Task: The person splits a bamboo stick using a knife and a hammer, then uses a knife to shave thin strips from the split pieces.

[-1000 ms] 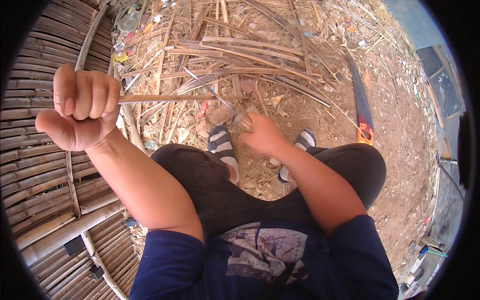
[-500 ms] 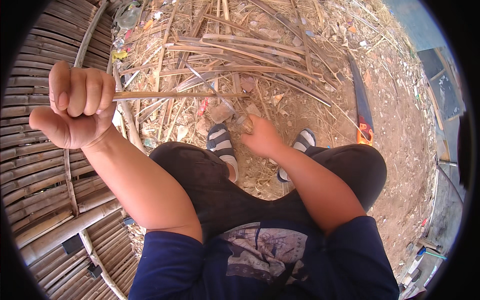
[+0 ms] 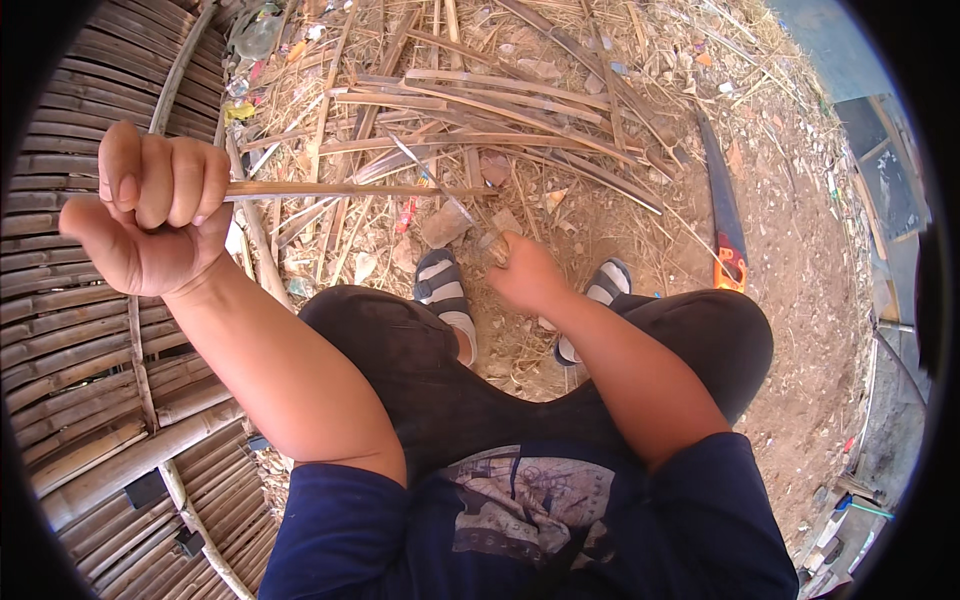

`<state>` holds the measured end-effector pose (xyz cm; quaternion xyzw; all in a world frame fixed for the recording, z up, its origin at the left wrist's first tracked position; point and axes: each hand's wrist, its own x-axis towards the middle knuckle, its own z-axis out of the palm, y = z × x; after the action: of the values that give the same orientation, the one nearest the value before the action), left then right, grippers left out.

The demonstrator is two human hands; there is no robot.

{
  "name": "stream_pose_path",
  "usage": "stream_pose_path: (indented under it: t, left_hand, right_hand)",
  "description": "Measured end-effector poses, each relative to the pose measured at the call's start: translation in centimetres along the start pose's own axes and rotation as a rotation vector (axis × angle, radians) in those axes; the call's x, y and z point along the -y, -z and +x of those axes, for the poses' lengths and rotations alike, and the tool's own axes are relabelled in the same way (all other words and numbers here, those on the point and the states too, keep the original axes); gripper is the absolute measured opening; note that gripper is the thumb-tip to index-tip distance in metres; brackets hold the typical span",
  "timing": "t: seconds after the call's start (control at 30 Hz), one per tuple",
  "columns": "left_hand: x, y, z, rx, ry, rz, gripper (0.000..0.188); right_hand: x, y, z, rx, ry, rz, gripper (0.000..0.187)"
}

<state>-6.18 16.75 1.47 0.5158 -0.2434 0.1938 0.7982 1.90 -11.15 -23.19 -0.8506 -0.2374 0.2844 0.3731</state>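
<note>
My left hand point(image 3: 165, 205) is raised at the left with its fingers curled round a thin bamboo strip point(image 3: 340, 190). The strip runs level to the right, its far end just above my other hand. Between my knees, my right hand point(image 3: 530, 275) grips a knife point(image 3: 455, 205) by its pale handle. Its narrow blade points up and to the left and crosses the strip; whether the two touch I cannot tell.
A bamboo slat wall point(image 3: 70, 260) stands close on the left. Ahead lies a heap of split bamboo pieces point(image 3: 520, 100) on littered ground. A handsaw point(image 3: 720, 190) with an orange handle rests at the right. My sandalled feet are below my hands.
The knife's blade has turned slightly, and its tip now shows lower and farther right. Both hands and the bamboo strip have stayed almost still.
</note>
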Motion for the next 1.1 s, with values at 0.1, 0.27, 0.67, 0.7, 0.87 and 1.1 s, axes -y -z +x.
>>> stream_pose_path:
  t: [0.1,0.27,0.67,0.7,0.87,1.1]
  left_hand:
    - [-0.5,0.2,-0.3,0.003,0.005,-0.010,0.041]
    - [-0.8,0.8,0.4,0.146,0.033,-0.029,0.046]
    - [-0.8,1.8,-0.4,-0.002,-0.027,-0.002,0.045]
    - [-0.6,1.8,-0.2,0.011,-0.030,-0.010,0.045]
    - [-0.7,-0.1,0.2,-0.208,-0.081,0.160,0.039]
    - [-1.1,1.1,-0.4,-0.184,-0.081,0.124,0.043]
  right_hand:
    - [2.8,1.7,-0.3,0.032,0.016,0.052,0.042]
    - [6.8,4.0,-2.1,-0.093,0.166,0.375,0.054]
    - [3.1,1.7,-0.4,0.038,0.018,0.030,0.044]
    - [4.6,2.8,-1.0,-0.004,0.042,0.076,0.044]
    - [6.0,3.3,-1.8,-0.160,0.252,0.339,0.047]
    - [-0.9,-0.6,0.8,0.053,-0.056,-0.070,0.046]
